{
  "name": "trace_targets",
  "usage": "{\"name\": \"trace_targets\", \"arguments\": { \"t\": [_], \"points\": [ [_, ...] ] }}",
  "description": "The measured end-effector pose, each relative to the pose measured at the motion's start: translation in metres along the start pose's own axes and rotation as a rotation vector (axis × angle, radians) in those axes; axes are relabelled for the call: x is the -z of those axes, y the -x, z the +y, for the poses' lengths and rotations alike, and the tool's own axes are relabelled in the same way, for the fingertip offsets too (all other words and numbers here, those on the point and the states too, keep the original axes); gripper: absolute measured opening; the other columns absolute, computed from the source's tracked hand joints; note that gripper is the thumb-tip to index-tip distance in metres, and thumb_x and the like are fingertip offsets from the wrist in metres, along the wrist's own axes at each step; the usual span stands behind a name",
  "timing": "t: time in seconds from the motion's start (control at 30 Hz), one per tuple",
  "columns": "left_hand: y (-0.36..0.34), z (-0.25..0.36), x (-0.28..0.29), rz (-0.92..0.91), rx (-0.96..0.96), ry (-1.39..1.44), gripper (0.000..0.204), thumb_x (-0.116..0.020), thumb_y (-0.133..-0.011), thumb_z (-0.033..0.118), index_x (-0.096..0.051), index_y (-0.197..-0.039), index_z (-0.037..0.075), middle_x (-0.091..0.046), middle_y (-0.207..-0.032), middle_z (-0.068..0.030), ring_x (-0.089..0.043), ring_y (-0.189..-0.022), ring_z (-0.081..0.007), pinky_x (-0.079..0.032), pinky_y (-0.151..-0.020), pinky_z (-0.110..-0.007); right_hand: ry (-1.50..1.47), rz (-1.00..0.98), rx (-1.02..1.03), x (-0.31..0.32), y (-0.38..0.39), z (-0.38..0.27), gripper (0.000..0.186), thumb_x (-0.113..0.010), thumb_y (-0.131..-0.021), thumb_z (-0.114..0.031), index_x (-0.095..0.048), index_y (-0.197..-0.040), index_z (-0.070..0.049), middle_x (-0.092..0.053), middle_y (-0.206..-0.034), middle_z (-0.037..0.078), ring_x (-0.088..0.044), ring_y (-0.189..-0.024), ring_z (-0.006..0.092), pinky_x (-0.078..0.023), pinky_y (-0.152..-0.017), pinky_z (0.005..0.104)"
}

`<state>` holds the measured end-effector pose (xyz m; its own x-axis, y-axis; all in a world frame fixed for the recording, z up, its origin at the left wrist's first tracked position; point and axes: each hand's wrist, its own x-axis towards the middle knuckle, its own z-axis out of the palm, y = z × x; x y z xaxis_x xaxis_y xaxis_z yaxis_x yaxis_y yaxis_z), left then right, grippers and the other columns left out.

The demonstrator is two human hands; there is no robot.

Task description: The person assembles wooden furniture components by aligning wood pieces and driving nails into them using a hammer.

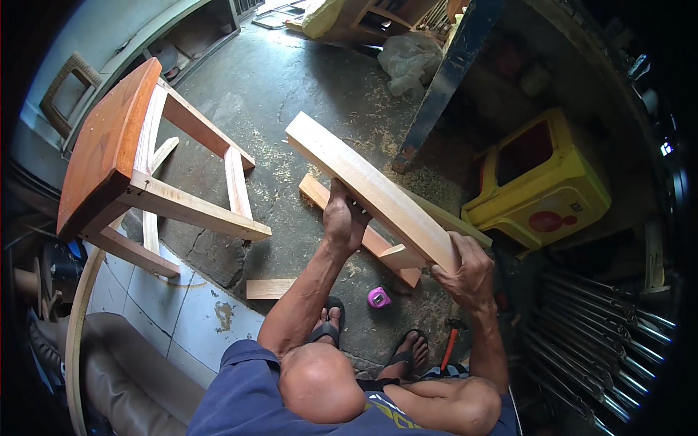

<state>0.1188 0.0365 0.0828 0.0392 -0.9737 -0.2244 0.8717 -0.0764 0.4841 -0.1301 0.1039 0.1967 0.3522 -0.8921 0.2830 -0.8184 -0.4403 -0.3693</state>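
Observation:
A long, thick beam of pale wood (378, 189) slants across the middle, its far end raised to the upper left. My left hand (345, 219) is closed around its underside near the middle, fingers partly hidden behind it. At the near right end, my right hand (467, 267) grips the beam with the thumb on its side. Below it are a reddish-brown wooden rail (316, 191) and a short cross piece (401, 257). Another pale strip (454, 224) runs behind the beam; whether these are joined to it, I cannot tell.
An unfinished wooden stool (109, 145) with an orange-brown seat lies tipped at left. A pink tape measure (379, 296), a wood offcut (269, 289) and a hammer (452, 341) lie near my feet. Right stand a yellow plastic stool (545, 182) and stacked metal tubes (603, 349).

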Motion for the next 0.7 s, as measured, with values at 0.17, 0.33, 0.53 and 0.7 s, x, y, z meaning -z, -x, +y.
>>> {"name": "trace_targets", "arguments": {
  "t": [0.17, 0.33, 0.53, 0.7],
  "points": [
    [0.001, 0.003, 0.002, 0.001, -0.001, 0.007, 0.064, -0.029, -0.11, 0.059, -0.035, -0.155, 0.014, -0.045, -0.147, -0.0119, -0.047, -0.135, -0.029, -0.041, -0.112, -0.055, -0.013, -0.037, -0.06, 0.001, -0.003, -0.011, 0.062, -0.086, -0.07, -0.022, -0.063, -0.123, 0.0, -0.069, -0.108, 0.02, -0.069, -0.098, 0.0391, -0.057, -0.086, 0.0449],
    [0.006, 0.007, -0.01, 0.083, 0.009, 0.042, 0.059, -0.032, -0.111, 0.056, -0.045, -0.146, 0.011, -0.057, -0.13, -0.0129, -0.057, -0.121, -0.0283, -0.045, -0.109, -0.054, 0.013, -0.027, -0.024, 0.002, -0.003, -0.008, 0.063, -0.087, -0.071, -0.026, -0.062, -0.123, -0.001, -0.068, -0.106, 0.018, -0.069, -0.097, 0.0376, -0.058, -0.083, 0.0455],
    [0.001, 0.004, 0.005, -0.018, 0.041, 0.019, 0.062, -0.031, -0.11, 0.058, -0.034, -0.156, 0.015, -0.044, -0.15, -0.013, -0.047, -0.136, -0.0303, -0.04, -0.114, -0.055, 0.022, -0.076, -0.095, 0.004, -0.003, -0.013, 0.061, -0.088, -0.072, -0.029, -0.062, -0.121, -0.001, -0.066, -0.103, 0.017, -0.069, -0.096, 0.0364, -0.058, -0.081, 0.0464],
    [-0.001, 0.001, 0.004, -0.008, 0.014, 0.03, 0.063, -0.033, -0.111, 0.057, -0.033, -0.156, 0.013, -0.046, -0.147, -0.0143, -0.047, -0.135, -0.0315, -0.039, -0.114, -0.055, 0.004, -0.039, -0.027, 0.01, -0.002, 0.0, 0.064, -0.084, -0.077, -0.029, -0.061, -0.13, -0.001, -0.068, -0.108, 0.019, -0.069, -0.097, 0.0374, -0.057, -0.084, 0.0431]
  ]
}}
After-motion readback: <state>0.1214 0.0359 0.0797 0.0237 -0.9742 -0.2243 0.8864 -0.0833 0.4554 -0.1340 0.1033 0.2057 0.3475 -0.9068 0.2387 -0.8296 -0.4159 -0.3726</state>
